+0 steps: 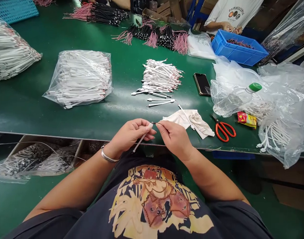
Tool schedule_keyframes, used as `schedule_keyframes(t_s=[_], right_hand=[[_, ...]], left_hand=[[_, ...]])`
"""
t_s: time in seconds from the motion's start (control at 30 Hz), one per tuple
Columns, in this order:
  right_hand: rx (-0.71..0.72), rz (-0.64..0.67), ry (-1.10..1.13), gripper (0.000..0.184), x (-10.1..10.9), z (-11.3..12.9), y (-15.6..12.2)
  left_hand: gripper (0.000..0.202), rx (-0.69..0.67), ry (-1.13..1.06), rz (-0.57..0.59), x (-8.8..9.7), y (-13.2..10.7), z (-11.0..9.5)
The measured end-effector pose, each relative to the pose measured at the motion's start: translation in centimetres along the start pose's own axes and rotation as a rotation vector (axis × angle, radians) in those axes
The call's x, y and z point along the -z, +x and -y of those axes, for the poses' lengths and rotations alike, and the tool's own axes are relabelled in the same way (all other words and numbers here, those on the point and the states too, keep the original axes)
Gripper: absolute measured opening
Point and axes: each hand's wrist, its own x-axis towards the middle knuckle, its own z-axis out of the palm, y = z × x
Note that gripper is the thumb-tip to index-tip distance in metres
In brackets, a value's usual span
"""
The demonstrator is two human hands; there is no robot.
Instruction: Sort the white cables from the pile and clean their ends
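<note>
My left hand [132, 134] pinches a short white cable piece [141, 139] near the table's front edge; the piece slants down toward my lap. My right hand [173, 136] is closed in a pinch on the thin dark wire end [154, 123] sticking out of that piece's tip. Both hands meet just over the green table edge [67, 131]. A silver bangle [107, 156] circles my left wrist. Beyond my hands lies a loose heap of white cable pieces [160, 78], with three single ones [160, 99] set apart in front of it.
A white cloth [191, 122] and red-handled scissors [224, 129] lie right of my hands. A phone [202, 83], a plastic bottle [235, 99], clear bags of white cables [81, 78], pink-and-black wire bundles [164, 38] and a blue bin [239, 48] sit farther off. Another person [231, 15] works at the far right.
</note>
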Motion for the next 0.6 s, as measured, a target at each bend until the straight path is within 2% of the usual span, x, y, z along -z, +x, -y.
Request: schedule_keyframes(t_s=[0.1,0.37,0.47,0.5,0.6], right_hand=[[-0.019,0.039,-0.043,0.030,-0.2,-0.1,0.3],[-0.064,0.040,-0.063,0.031,-0.4,0.3,0.3],[-0.120,0.076,0.035,0.032,-0.1,0.2,0.5],[-0.152,0.141,0.134,0.032,0.1,0.2,0.6],[-0.324,0.483,0.583,0.035,0.9,-0.3,0.7]], left_hand=[[0.028,-0.005,0.001,-0.001,0.0,-0.1,-0.1],[0.027,-0.016,-0.017,0.015,0.2,0.0,0.3],[0.026,-0.047,0.012,-0.013,0.2,0.0,0.5],[0.025,-0.064,0.019,-0.021,0.1,0.0,0.6],[0.023,-0.109,-0.005,-0.030,0.1,0.1,0.7]])
